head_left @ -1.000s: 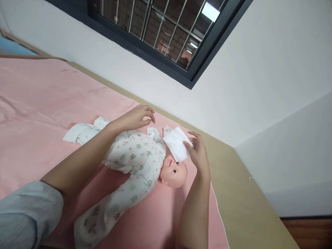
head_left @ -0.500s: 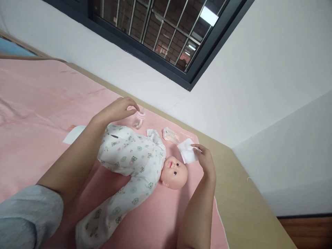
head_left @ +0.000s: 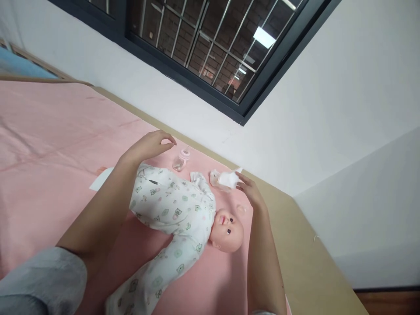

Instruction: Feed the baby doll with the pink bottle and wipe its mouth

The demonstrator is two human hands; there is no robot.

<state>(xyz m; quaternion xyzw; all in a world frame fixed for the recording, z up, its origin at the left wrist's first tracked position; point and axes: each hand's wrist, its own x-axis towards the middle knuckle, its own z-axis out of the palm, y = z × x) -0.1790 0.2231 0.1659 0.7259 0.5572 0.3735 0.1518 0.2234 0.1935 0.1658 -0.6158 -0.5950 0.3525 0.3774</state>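
Observation:
My right hand (head_left: 251, 189) holds a white tissue (head_left: 229, 179) by its edge, over a crinkled clear plastic packet (head_left: 215, 178). My left hand (head_left: 154, 144) hovers, thumb and fingers slightly apart and holding nothing, just left of a small baby bottle (head_left: 181, 160) with a pink collar. The bottle stands upright on the pink sheet (head_left: 42, 127). Between my arms lies a baby doll (head_left: 173, 210) on its back, in white clothes with a green and pink print. Its bald head (head_left: 229, 234) points right. My left forearm hides part of its lower body.
A small clear round piece (head_left: 241, 210) lies beyond the doll's head. Past my left forearm shows a white sheet-like piece (head_left: 101, 179). The tan table edge (head_left: 278, 205) runs along the white wall, below a dark-framed window (head_left: 243, 113) with bars.
My right hand has moved the tissue up and left, from the sheet to over the plastic packet, uncovering the clear round piece. My left hand has come away from the bottle's top.

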